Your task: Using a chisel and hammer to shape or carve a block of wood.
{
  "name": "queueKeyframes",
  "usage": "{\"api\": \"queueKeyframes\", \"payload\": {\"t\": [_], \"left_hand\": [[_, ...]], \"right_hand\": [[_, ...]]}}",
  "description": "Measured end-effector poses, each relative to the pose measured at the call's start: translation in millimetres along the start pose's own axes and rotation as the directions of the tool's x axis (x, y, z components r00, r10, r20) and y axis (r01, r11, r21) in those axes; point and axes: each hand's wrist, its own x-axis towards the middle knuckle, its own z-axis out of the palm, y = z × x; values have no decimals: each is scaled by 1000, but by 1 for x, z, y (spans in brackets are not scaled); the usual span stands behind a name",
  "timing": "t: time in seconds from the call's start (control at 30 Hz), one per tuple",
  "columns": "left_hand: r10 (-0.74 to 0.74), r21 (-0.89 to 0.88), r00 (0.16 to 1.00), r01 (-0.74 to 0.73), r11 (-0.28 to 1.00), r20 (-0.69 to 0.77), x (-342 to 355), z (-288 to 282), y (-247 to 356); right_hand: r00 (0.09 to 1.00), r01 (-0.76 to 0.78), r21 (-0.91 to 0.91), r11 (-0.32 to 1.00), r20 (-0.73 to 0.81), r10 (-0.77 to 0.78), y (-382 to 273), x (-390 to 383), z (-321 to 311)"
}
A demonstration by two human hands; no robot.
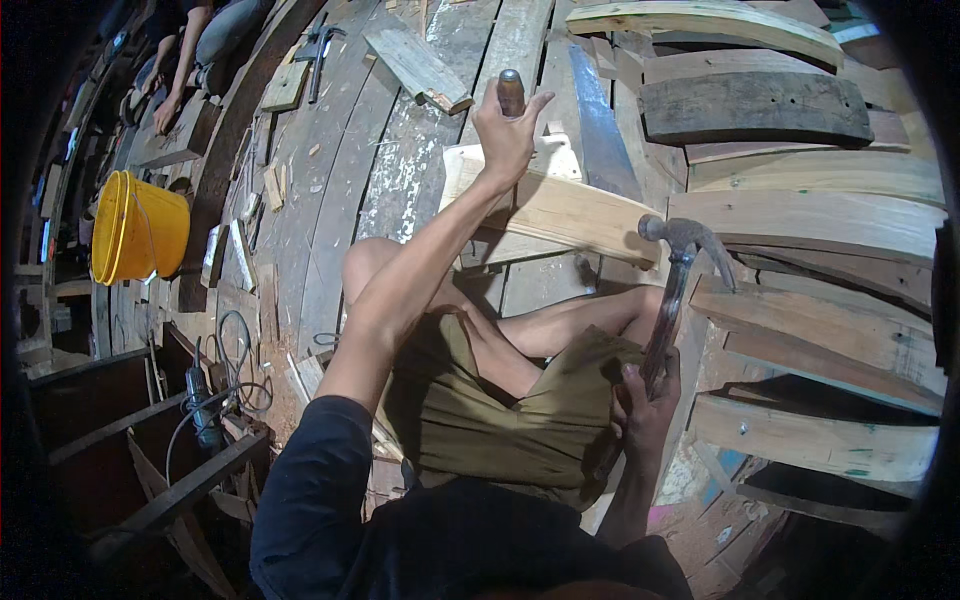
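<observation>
Here, a pale wooden board [575, 208] lies at a slant across the front of the person's bent legs [515, 365], its left end farther from the body than its right. Over the board's left part, the left hand [503, 142] grips a brown handle [510, 92], fingers closed around it and thumb sticking out to the right; the handle's rounded end pokes up above the fist, while the lower part of that tool is hidden. The right hand [645, 402] has its fingers wrapped around the shaft of a claw hammer [667, 315], held with the head up, beside the right knee. In the view, the hammer's head overlaps the board's right end; whether they touch cannot be told. Just beyond the board are a white piece with holes [558, 158] and a long bluish strip [603, 125]. Many curved planks line the right side, among them a dark, weathered plank [757, 108]. Farther out, a short plank [418, 65] lies on the floorboards [345, 165], with a second hammer [318, 65] to its left. A yellow bucket [140, 228] stands at the left, and a co-worker's hand [166, 112] rests by a wood block [178, 138] beyond it.
</observation>
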Motion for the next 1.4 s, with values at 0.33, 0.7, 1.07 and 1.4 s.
{"api": "queueKeyframes", "payload": {"t": [0.33, 0.7, 1.07, 1.4], "left_hand": [[-97, -174, 824, 231, 957, 558, 5, -6, 12], [-60, -192, 869, 175, 966, 490, -8, -7, 5], [-31, -208, 851, 163, 964, 524, -7, -10, -2], [-90, -227, 853, 237, 945, 514, -3, -12, -3]], "right_hand": [[998, -23, -70, 997, 53, 27, 25, 7, -12], [985, -145, -113, 983, 81, 155, 4, 40, -2], [873, 487, -424, 763, 269, -407, -97, 58, 44], [939, 335, -559, 759, 268, -217, -108, 61, 63]]}}
